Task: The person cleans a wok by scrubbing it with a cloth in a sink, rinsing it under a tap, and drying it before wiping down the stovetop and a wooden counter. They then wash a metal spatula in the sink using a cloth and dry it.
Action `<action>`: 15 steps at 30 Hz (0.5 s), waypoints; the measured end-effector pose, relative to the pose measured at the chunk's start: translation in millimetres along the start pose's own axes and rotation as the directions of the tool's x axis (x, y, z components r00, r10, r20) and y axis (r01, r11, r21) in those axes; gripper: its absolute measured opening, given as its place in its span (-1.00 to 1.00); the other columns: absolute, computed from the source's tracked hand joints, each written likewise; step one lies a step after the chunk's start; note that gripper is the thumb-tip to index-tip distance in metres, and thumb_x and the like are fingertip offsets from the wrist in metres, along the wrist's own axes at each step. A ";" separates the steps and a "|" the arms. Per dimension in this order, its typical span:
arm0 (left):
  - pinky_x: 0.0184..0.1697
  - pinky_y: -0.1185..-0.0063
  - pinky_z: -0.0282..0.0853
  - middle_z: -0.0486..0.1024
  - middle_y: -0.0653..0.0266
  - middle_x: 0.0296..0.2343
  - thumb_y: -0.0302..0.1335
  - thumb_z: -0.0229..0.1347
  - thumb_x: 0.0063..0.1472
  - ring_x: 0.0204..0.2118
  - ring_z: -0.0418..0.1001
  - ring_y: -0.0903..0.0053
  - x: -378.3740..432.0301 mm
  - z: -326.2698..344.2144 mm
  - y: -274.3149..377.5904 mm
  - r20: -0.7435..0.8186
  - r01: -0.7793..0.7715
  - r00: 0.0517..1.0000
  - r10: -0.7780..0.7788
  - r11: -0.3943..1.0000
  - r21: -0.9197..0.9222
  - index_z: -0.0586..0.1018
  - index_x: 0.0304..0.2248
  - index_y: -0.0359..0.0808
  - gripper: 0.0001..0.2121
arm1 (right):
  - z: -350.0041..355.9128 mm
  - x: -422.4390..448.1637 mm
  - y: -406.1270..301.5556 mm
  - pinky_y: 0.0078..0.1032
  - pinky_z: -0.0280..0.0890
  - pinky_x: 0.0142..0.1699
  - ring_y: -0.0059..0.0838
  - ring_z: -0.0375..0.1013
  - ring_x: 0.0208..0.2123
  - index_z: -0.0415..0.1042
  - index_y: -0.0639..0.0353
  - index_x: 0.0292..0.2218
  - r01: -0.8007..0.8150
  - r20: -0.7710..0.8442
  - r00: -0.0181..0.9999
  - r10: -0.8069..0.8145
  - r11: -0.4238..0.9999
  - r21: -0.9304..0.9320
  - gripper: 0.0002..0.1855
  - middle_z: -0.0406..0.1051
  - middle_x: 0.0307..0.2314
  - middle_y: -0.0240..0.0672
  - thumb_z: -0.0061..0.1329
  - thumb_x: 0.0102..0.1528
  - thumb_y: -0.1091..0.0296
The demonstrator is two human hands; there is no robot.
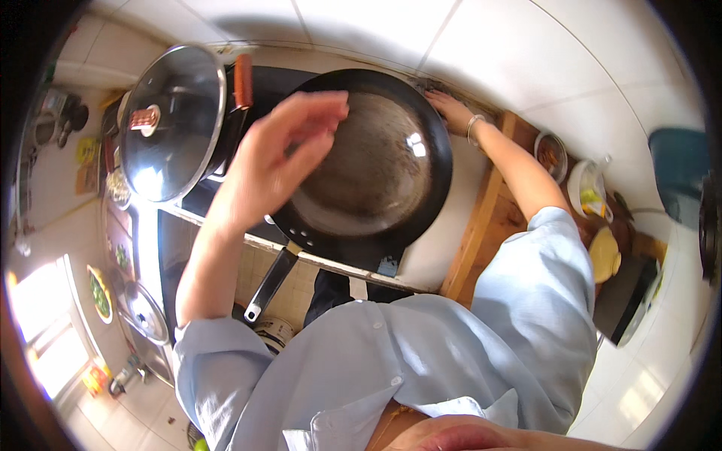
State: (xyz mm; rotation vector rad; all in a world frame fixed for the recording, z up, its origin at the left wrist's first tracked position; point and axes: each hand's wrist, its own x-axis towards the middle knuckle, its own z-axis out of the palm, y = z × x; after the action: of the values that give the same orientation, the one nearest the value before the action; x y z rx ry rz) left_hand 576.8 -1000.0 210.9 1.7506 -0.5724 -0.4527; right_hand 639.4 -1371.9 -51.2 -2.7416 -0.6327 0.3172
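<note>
A large black wok [361, 163] with no food in it sits on the black stove [350, 256]. Its long black handle [273, 284] points towards me, past the counter's front edge. Over the wok's left rim hovers my left hand [285, 152], slightly blurred, thumb apart from the fingers and nothing held. My right hand [454, 113], with a bracelet at the wrist, reaches past the wok's far right rim. Its fingertips meet a dark, crumpled thing [431, 85] by the tiled wall; whether they grip it is hard to see.
Left of the wok stands a pot with a glass lid [175, 124] and a reddish-brown side handle [242, 82]. On the wooden surface at right are a small bowl [550, 155] and a white container [586, 186]. A dish of green food [100, 293] lies far left.
</note>
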 end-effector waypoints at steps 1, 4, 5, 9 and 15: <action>0.05 0.58 0.21 0.41 0.20 -0.16 -0.56 -0.08 0.18 -0.07 0.34 0.54 -21.5 -2.7 -2.2 -0.030 0.049 0.998 -0.049 0.999 0.005 0.36 -0.02 -0.42 -0.65 | 10.5 9.8 2.0 -0.34 0.01 0.21 -0.21 0.11 0.12 0.31 0.12 0.01 0.027 -0.045 0.999 -0.020 0.987 0.161 -0.43 0.19 0.06 -0.17 -0.06 -0.09 0.59; 0.03 0.57 0.24 0.42 0.18 -0.19 -0.61 -0.07 0.13 -0.10 0.38 0.51 -72.0 -5.9 -12.1 -0.071 0.209 0.974 -0.217 0.972 -0.102 0.38 -0.04 -0.42 -0.65 | 15.8 83.8 -11.5 -0.41 0.01 0.20 -0.26 0.10 0.14 0.29 0.17 0.03 0.117 0.037 0.988 -0.153 0.872 0.476 -0.46 0.18 0.07 -0.17 -0.02 -0.04 0.49; 0.00 0.58 0.26 0.44 0.18 -0.22 -0.68 -0.06 0.10 -0.12 0.40 0.50 -82.8 -4.3 -14.6 -0.101 0.238 0.962 -0.255 0.958 -0.160 0.39 -0.06 -0.42 -0.64 | 18.4 111.2 -23.8 -0.43 0.01 0.20 -0.28 0.10 0.14 0.28 0.19 0.04 0.058 0.079 0.984 -0.161 0.703 0.709 -0.48 0.18 0.08 -0.18 -0.03 0.00 0.46; -0.07 0.54 0.33 0.48 0.16 -0.29 -0.68 -0.08 0.05 -0.19 0.45 0.44 -114.2 2.9 -23.1 -0.274 0.239 0.928 -0.252 0.968 -0.081 0.43 -0.11 -0.44 -0.65 | -5.6 218.5 -79.7 -0.45 -0.04 0.22 -0.27 0.08 0.16 0.28 0.19 0.04 0.166 0.179 0.928 -0.328 0.792 0.588 -0.59 0.16 0.09 -0.19 -0.25 0.17 0.33; -0.08 0.53 0.34 0.48 0.14 -0.31 -0.65 -0.05 0.02 -0.21 0.46 0.42 -128.2 6.7 -30.1 -0.356 0.287 0.880 -0.315 0.949 -0.130 0.44 -0.12 -0.46 -0.64 | 37.9 265.4 -88.9 -0.39 -0.06 0.23 -0.19 -0.01 0.19 0.14 0.12 0.13 0.735 0.185 0.657 -0.731 0.676 0.062 -0.52 -0.04 0.18 -0.18 -0.30 0.20 0.23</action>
State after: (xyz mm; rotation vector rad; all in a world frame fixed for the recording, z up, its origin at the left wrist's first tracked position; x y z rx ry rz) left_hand 474.0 -923.1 180.8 1.8022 -0.0072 -0.3353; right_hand 827.4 -1165.3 -93.8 -2.2131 -1.7253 0.3728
